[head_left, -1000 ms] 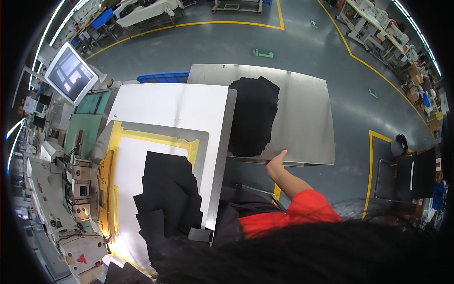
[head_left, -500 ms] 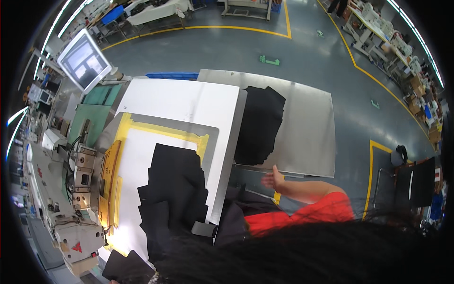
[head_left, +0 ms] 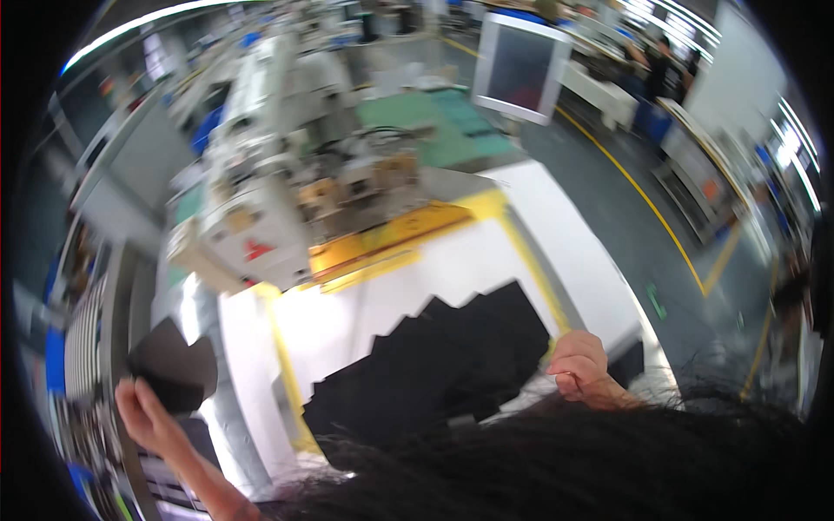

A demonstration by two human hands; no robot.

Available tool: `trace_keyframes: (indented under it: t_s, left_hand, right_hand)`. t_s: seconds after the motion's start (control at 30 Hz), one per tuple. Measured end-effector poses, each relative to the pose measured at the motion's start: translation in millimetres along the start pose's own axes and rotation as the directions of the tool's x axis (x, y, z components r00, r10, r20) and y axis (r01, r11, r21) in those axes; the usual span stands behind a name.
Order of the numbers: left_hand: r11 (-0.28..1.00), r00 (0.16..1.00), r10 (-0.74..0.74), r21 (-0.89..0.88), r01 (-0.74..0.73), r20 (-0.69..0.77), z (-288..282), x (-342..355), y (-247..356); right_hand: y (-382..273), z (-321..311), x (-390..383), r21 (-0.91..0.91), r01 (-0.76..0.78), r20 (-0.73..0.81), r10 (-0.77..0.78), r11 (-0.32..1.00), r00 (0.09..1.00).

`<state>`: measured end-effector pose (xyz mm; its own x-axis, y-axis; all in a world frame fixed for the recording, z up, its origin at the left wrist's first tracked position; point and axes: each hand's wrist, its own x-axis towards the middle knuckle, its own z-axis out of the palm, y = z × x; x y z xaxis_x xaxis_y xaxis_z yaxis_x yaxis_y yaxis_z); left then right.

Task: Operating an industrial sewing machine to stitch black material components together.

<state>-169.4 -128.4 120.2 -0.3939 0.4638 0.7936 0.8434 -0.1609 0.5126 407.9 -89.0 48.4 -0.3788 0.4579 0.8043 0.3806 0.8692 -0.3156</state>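
My left hand (head_left: 149,421) is out at the left, its fingers pinched on the lower edge of black fabric pieces (head_left: 176,360). These are held up beside the worktop, and I cannot tell how many there are. At the right end of a fanned pile of black fabric pieces (head_left: 434,356), my right hand (head_left: 580,360) is curled closed beside the yellow tape. Whatever it may hold is hidden. The pile overlaps in steps on a white board (head_left: 382,300) edged with yellow tape (head_left: 532,260). My hair covers the pile's near side.
Beyond the pile stands a large white sewing machine (head_left: 261,226) with an amber clamp plate (head_left: 391,236) along its front. A monitor (head_left: 521,68) rises behind, next to a green surface (head_left: 417,117). People (head_left: 667,74) are at the far right. The picture is partly blurred.
The view has swung left, bringing the machine to the front. My left hand has come into sight holding black pieces. My right hand, spread before, is now closed by the pile.
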Motion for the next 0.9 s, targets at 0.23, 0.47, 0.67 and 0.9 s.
trace_keyframes:
  t_s: [0.23, 0.47, 0.67, 0.9]
  left_hand:
    - [0.988, 0.79, 0.131, -0.013, -0.155, 0.599, 98.1, -43.4, 91.9]
    - [0.998, 0.462, 0.062, -0.063, -0.012, 0.885, 153.8, -97.5, 36.7]
    - [0.982, 0.546, 0.157, -0.072, -0.173, 0.823, 176.6, -129.5, 0.7]
    - [0.97, 0.552, 0.192, -0.073, -0.231, 0.811, 184.8, -108.8, 34.3]
  right_hand:
    - [68.8, 3.7, 31.6, -0.073, -0.176, -0.143, 0.164, 0.982, 0.976]
    - [104.5, -141.7, -113.5, -0.012, -0.738, -0.953, 0.215, 0.675, 0.212]
    - [111.1, -58.0, -256.2, -0.59, -0.8, -0.43, 0.797, 0.107, 0.424]
    - [133.1, 8.3, -239.2, -0.033, -0.843, -0.515, 0.714, 0.537, 0.475]
